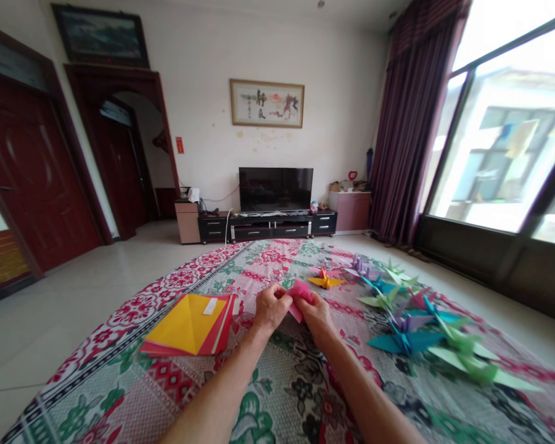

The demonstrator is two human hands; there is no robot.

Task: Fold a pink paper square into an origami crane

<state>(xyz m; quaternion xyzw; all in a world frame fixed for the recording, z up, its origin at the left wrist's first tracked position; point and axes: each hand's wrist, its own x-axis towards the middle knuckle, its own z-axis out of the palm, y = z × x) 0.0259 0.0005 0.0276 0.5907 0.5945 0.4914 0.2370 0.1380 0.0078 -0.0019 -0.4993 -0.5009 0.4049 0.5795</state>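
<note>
Both my hands meet over a patterned floor mat (277, 394) and pinch a small piece of pink folded paper (300, 295). My left hand (270, 308) grips its left side with curled fingers. My right hand (318, 316) grips its right side, fingers closed on the paper. A stack of square paper sheets (190, 324), yellow on top with red beneath, lies to the left of my left hand. A small white slip (209, 306) rests on the stack.
Several finished paper cranes in green, blue, purple, pink and yellow (416, 320) line the mat's right side. A yellow crane (326, 281) sits just beyond my hands. A TV (275, 189) on a low cabinet stands at the far wall. Large window (504, 142) right, doors left.
</note>
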